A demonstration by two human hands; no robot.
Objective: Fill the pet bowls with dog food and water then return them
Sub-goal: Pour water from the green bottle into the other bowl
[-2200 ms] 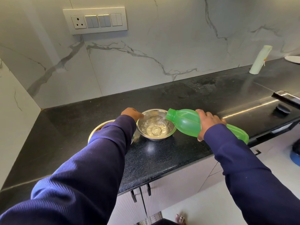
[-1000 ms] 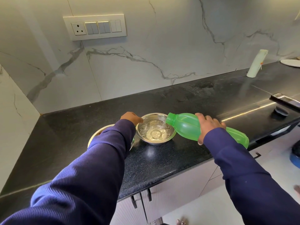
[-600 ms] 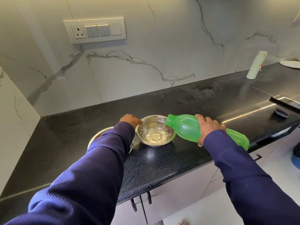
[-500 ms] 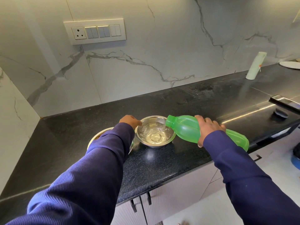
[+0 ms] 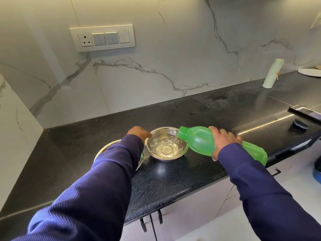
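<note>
A steel bowl (image 5: 180, 154) stands on the black counter (image 5: 173, 180) and holds water. My right hand (image 5: 224, 139) grips a green plastic bottle (image 5: 199, 141) tipped on its side, its open mouth over the bowl's right rim, and a thin stream of water runs in. My left hand (image 5: 139, 133) holds the bowl's left rim with curled fingers. A second steel bowl (image 5: 104, 150) sits to the left, mostly hidden under my left sleeve, with a bit of brown food showing.
A white roll (image 5: 272, 73) leans on the marble wall at the back right, near a white plate (image 5: 309, 72). A dark hob edge (image 5: 302, 113) lies at the right. A switch panel (image 5: 102, 38) is on the wall. Cabinet doors sit below the counter edge.
The view has tilted slightly, so the counter sits lower in frame. The bottle stays tipped over the bowl and water keeps running in. Both hands keep their hold.
</note>
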